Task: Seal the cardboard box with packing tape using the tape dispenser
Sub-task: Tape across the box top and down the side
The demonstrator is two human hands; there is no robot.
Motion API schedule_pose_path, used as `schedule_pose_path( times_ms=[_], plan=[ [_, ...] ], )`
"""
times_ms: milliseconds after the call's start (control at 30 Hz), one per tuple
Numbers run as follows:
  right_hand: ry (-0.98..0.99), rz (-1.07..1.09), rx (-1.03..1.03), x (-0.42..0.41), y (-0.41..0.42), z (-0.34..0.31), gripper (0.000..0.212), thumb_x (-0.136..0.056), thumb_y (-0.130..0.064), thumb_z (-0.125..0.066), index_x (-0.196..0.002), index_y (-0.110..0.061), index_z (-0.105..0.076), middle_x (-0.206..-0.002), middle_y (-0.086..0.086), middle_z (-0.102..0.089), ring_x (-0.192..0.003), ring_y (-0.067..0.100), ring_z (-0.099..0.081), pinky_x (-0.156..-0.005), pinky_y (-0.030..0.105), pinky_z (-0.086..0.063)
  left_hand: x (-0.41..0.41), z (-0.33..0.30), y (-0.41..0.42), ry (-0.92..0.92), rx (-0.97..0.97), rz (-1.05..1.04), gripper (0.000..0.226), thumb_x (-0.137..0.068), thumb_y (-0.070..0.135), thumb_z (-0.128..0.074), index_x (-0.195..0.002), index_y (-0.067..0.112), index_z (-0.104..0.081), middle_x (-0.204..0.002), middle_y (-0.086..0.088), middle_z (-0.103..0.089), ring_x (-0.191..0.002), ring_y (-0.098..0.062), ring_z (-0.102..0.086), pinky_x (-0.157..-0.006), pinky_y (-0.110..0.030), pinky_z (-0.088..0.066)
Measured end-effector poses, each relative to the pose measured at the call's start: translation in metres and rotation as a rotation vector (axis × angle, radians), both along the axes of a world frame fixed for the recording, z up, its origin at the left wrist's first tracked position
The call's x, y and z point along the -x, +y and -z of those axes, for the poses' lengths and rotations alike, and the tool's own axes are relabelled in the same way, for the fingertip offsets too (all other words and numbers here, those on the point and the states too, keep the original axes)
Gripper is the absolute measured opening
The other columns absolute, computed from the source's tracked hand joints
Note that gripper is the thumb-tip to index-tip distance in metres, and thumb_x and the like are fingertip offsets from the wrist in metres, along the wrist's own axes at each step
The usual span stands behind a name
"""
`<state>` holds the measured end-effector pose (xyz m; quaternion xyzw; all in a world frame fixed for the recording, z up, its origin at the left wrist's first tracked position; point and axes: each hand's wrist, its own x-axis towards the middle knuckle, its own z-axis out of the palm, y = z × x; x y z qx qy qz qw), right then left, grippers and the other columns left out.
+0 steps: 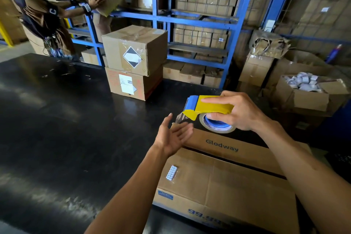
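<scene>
The cardboard box lies on the black bench, its near end cut off by the frame edge; its flaps meet along a dark untaped seam (printed "Glodway"). The right hand grips the yellow tape dispenser above the far end. The left hand is spread, fingertips at the hard-to-see clear tape.

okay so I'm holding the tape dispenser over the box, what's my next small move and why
Probably press the loose tape end onto the far edge of the cardboard box with your left hand. The centre seam looks untaped, and the tape dispenser already hovers there.
</scene>
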<state>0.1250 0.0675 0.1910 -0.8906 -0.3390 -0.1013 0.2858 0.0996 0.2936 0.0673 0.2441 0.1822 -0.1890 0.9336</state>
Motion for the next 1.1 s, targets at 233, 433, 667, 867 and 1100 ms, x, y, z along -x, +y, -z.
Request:
schedule_pose_path(
  times_ms=[233, 433, 667, 867, 1100],
  plan=[
    [0.071, 0.040, 0.110, -0.002, -0.016, 0.026, 0.057, -0.071, -0.072, -0.063, -0.124, -0.050, -0.061, -0.087, -0.008, -0.054, -0.078, 0.014, -0.058, -0.067, 0.043, -0.050, -0.012, -0.001, 0.022, -0.029, -0.428, -0.137, 0.020, -0.092, 0.008, -0.069, -0.107, -0.005, -0.069, -0.088, -0.017, -0.076, -0.072, -0.021, -0.075, -0.064, -0.029, -0.063],
    [0.172, 0.102, 0.327, 0.003, -0.004, 0.069, 0.054, -0.077, -0.061, -0.072, -0.128, -0.050, -0.058, -0.089, -0.007, -0.052, -0.078, 0.012, -0.054, -0.067, 0.035, -0.049, -0.012, 0.028, 0.038, 0.123, -0.851, -0.156, 0.025, -0.081, 0.024, -0.083, -0.084, 0.001, -0.076, -0.085, -0.016, -0.076, -0.068, -0.023, -0.071, -0.071, -0.036, -0.062],
    [0.159, 0.097, 0.466, 0.010, 0.018, 0.118, 0.051, -0.081, -0.061, -0.065, -0.130, -0.055, -0.052, -0.092, -0.008, -0.048, -0.087, 0.013, -0.052, -0.066, 0.026, -0.039, 0.010, 0.060, 0.032, 0.124, -1.215, -0.260, 0.019, -0.087, 0.031, -0.075, -0.084, 0.014, -0.081, -0.077, -0.004, -0.074, -0.070, -0.016, -0.069, -0.065, -0.030, -0.057],
    [0.173, 0.073, 0.536, 0.006, 0.033, 0.124, 0.047, -0.085, -0.059, -0.061, -0.130, -0.056, -0.051, -0.103, -0.006, -0.051, -0.094, 0.018, -0.056, -0.070, 0.029, -0.046, 0.012, 0.077, 0.028, 0.171, -1.260, -0.368, 0.010, -0.091, 0.018, -0.071, -0.086, 0.020, -0.080, -0.088, -0.001, -0.074, -0.083, -0.018, -0.069, -0.083, -0.033, -0.058],
    [0.176, 0.054, 0.588, -0.002, 0.045, 0.124, 0.047, -0.087, -0.057, -0.060, -0.133, -0.051, -0.052, -0.100, -0.008, -0.045, -0.096, 0.018, -0.055, -0.068, 0.028, -0.042, 0.009, 0.094, 0.029, 0.233, -1.233, -0.394, 0.009, -0.089, 0.019, -0.072, -0.092, 0.015, -0.081, -0.084, 0.000, -0.071, -0.081, -0.017, -0.067, -0.085, -0.036, -0.058]
  ],
)
